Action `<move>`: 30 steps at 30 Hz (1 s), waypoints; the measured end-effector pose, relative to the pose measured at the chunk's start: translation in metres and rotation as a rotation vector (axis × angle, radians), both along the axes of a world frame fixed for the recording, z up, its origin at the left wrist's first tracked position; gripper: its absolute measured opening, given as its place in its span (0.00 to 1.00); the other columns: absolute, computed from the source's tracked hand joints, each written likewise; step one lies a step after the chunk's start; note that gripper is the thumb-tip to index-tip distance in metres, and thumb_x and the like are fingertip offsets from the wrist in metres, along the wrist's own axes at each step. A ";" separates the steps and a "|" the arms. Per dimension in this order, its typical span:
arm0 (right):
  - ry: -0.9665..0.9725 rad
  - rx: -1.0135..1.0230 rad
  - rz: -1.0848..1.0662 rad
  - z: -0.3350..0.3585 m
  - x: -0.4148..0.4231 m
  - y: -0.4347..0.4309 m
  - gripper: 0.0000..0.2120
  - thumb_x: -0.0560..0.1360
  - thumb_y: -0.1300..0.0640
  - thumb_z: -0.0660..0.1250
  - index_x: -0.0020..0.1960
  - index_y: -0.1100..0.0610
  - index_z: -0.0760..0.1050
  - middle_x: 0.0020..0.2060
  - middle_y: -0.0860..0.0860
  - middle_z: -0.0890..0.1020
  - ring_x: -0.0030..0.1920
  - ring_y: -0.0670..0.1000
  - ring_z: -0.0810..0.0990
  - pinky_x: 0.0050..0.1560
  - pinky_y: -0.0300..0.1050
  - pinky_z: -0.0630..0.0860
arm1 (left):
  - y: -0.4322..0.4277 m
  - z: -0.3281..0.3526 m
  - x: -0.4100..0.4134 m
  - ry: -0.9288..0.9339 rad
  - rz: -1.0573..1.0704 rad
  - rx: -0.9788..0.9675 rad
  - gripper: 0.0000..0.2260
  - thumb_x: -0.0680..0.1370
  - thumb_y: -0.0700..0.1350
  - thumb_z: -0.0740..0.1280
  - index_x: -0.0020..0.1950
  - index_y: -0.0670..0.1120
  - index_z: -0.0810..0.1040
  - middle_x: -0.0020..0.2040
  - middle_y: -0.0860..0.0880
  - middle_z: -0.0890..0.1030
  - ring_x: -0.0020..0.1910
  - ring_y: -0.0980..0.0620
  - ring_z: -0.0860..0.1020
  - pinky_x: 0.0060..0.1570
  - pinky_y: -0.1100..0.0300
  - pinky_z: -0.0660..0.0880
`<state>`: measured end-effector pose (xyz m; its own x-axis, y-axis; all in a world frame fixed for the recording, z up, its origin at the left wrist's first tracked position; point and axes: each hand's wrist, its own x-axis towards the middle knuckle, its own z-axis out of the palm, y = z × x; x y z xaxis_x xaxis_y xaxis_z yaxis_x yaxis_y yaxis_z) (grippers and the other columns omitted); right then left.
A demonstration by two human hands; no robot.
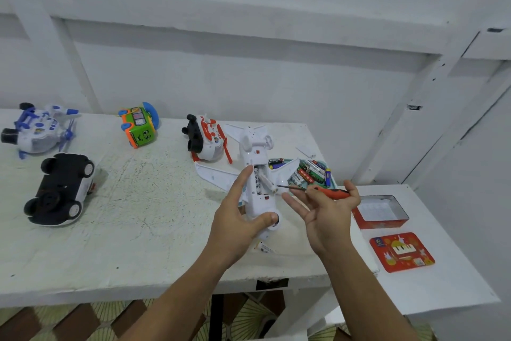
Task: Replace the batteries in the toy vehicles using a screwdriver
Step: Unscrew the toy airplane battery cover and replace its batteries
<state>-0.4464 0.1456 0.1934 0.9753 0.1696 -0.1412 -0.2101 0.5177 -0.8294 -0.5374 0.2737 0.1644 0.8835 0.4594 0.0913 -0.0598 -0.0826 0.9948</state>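
Note:
A white toy airplane lies belly-up on the white table, its battery compartment uncovered with batteries showing inside. My left hand grips the plane's nose end, thumb under the front and fingers along the fuselage. My right hand holds an orange-handled screwdriver between thumb and fingers, palm up; its metal tip points left at the compartment's right edge. A tray of loose batteries lies just behind the plane's right wing.
Other toys stand behind and to the left: a red-and-white helicopter, a green bus, a blue-and-white helicopter, an overturned black car. A red tin and its lid sit on a lower white surface at right.

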 end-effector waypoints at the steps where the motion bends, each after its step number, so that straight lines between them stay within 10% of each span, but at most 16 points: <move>1: 0.006 -0.020 -0.024 0.002 0.003 -0.003 0.34 0.75 0.78 0.59 0.65 0.44 0.55 0.51 0.66 0.75 0.36 0.58 0.84 0.39 0.59 0.82 | 0.000 -0.001 0.000 0.006 0.001 0.024 0.39 0.69 0.45 0.78 0.69 0.74 0.63 0.61 0.80 0.62 0.63 0.56 0.71 0.58 0.47 0.78; 13: -0.541 -0.365 -0.097 0.022 0.001 0.008 0.32 0.75 0.75 0.63 0.66 0.47 0.56 0.47 0.53 0.76 0.41 0.48 0.85 0.42 0.42 0.82 | -0.001 -0.001 0.000 0.032 0.007 -0.016 0.39 0.68 0.45 0.79 0.67 0.74 0.63 0.72 0.61 0.66 0.64 0.52 0.72 0.51 0.47 0.81; 18: -0.849 -0.492 -0.062 0.018 0.003 0.031 0.33 0.77 0.70 0.64 0.61 0.35 0.58 0.48 0.54 0.77 0.48 0.52 0.82 0.50 0.48 0.82 | -0.003 0.002 0.000 0.024 0.010 -0.045 0.39 0.68 0.44 0.79 0.65 0.76 0.64 0.71 0.59 0.69 0.62 0.54 0.74 0.48 0.48 0.82; 25: -1.194 -0.615 -0.097 0.000 0.013 0.042 0.24 0.75 0.69 0.67 0.63 0.50 0.61 0.49 0.48 0.74 0.46 0.47 0.78 0.48 0.43 0.80 | -0.002 0.001 0.001 0.009 0.008 -0.051 0.39 0.68 0.45 0.79 0.66 0.74 0.63 0.64 0.70 0.67 0.61 0.56 0.73 0.50 0.50 0.82; 30: -1.080 -0.572 -0.071 0.008 0.015 0.042 0.27 0.75 0.72 0.65 0.62 0.47 0.60 0.45 0.50 0.75 0.45 0.47 0.78 0.47 0.40 0.79 | -0.002 0.001 0.001 0.008 0.013 -0.079 0.38 0.68 0.45 0.79 0.64 0.77 0.64 0.65 0.66 0.70 0.60 0.57 0.74 0.46 0.55 0.83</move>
<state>-0.4317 0.1876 0.2012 0.6420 0.2902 0.7096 0.7408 0.0036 -0.6717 -0.5363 0.2719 0.1650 0.8779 0.4765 0.0476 -0.0515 -0.0048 0.9987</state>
